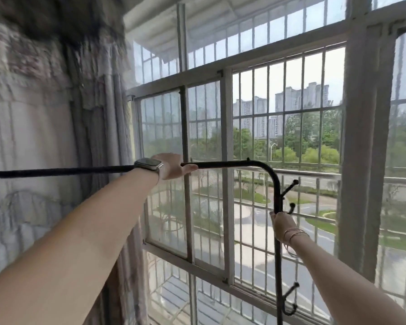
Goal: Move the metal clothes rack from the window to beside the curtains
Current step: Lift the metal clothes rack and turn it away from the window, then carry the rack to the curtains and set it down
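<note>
The black metal clothes rack (pixel 256 163) stands in front of the window (pixel 226 160). Its top bar runs level from the left edge of the view to a rounded corner at the right, where an upright post with small hooks drops down. My left hand (pixel 174 166), with a watch on the wrist, is wrapped over the top bar near its middle. My right hand (pixel 283 225), with thin bracelets on the wrist, grips the upright post just below the upper hooks. The pale patterned curtains (pixel 56 148) hang at the left, behind the bar's left part.
The window has white frames and a grid of security bars (pixel 291 127) outside, with trees and tower blocks beyond. A thick white frame post (pixel 361 148) stands at the right. The curtain folds (pixel 117 127) meet the window's left edge.
</note>
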Tool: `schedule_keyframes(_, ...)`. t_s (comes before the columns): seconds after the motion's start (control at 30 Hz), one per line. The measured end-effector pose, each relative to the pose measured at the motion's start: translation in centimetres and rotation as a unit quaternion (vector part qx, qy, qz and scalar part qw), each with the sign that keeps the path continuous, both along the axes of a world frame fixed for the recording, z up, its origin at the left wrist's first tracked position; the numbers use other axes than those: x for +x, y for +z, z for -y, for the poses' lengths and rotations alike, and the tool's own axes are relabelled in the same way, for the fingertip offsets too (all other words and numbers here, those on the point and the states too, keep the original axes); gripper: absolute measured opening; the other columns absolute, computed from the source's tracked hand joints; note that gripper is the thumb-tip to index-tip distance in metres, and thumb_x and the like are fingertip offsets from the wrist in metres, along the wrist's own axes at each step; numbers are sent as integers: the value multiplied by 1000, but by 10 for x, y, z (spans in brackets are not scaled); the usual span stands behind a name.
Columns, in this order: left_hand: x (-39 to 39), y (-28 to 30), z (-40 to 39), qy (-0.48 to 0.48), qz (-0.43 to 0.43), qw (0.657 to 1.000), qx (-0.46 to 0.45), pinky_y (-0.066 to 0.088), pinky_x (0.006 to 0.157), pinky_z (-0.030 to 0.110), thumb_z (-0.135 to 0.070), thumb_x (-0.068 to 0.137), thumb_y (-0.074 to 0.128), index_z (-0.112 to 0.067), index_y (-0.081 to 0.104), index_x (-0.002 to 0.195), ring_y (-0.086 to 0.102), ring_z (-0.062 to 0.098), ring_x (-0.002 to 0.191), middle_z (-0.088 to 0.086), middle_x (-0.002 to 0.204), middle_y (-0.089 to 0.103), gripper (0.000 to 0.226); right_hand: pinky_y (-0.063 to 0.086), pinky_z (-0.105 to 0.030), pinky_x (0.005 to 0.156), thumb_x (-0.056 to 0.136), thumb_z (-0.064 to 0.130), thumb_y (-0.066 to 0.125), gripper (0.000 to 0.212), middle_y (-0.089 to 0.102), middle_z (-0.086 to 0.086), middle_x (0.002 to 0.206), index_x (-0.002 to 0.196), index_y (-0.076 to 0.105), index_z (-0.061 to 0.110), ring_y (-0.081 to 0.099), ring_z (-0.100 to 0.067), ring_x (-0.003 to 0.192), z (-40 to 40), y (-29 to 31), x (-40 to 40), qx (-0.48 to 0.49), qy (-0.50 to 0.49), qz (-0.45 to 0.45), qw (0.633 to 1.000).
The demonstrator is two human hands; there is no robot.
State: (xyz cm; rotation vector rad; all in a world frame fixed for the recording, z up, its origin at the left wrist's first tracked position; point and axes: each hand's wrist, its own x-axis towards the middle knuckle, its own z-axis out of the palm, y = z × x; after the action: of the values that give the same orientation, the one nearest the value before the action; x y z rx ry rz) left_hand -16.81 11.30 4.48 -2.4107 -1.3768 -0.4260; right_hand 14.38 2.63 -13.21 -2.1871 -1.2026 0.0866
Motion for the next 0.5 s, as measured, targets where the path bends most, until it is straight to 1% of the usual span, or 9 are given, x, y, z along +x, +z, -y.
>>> schedule_keyframes(0.1,-32,1,-20,13,-17,1000,5,30,41,26,-93,56,7,-30,48,81,36,13,38,-5,48,42,79,48,-31,78,97,12,36,32,66,-19,111,118,57,-1,63,-33,105,-31,-1,-29,-4,20,-5,1000)
schedule_keyframes(0.17,-55,0,-37,22,-21,1000,1,32,43,27,-89,66,14,-36,57,102,45,14,42,-2,59,56,78,48,-28,74,94,8,40,35,67,-8,91,125,54,5,64,-27,106,-51,2,-53,12,40,-25,999)
schedule_keyframes(0.2,-65,0,-45,28,-12,1000,-2,30,43,28,-87,70,18,-28,62,97,48,15,44,0,61,58,79,48,-27,72,94,9,40,34,63,-3,80,125,55,6,64,-25,105,-60,0,-61,7,46,-27,999)
schedule_keyframes(0.23,-82,0,-54,36,-3,999,1,28,43,28,-85,72,22,-22,62,84,50,15,45,2,59,58,75,47,-28,74,94,10,40,33,62,-4,80,123,57,5,63,-27,106,-74,1,-76,9,58,-23,998)
schedule_keyframes(0.3,-105,-2,-70,45,8,999,14,26,42,28,-79,78,29,-27,49,66,47,12,44,-3,52,51,57,48,-29,80,93,8,40,33,66,-13,105,121,57,7,61,-30,108,-98,0,-97,7,74,9,997)
schedule_keyframes(0.33,-118,-3,-79,49,9,999,19,26,42,27,-77,79,30,-31,42,61,42,12,42,-6,50,45,51,48,-28,78,91,5,40,30,65,-14,110,114,58,11,62,-30,106,-111,-1,-111,11,77,-14,997)
schedule_keyframes(0.37,-133,-2,-90,58,11,998,15,26,43,26,-77,79,30,-33,37,59,38,12,40,-7,48,39,49,49,-27,77,91,4,38,24,65,-15,109,99,58,13,63,-30,104,-128,0,-126,21,87,-28,996)
schedule_keyframes(0.43,-160,-1,-112,74,4,997,14,28,44,27,-82,74,25,-24,36,56,36,14,39,-6,47,36,62,51,-36,84,95,11,36,29,65,-20,107,69,48,18,62,-34,105,-155,1,-148,40,104,-18,994)
schedule_keyframes(0.5,-188,-1,-132,84,6,996,13,30,44,27,-87,66,20,-20,37,54,39,14,38,-7,46,39,70,50,-34,72,97,16,35,33,66,-19,95,72,56,16,63,-36,101,-189,-1,-174,34,108,-14,994)
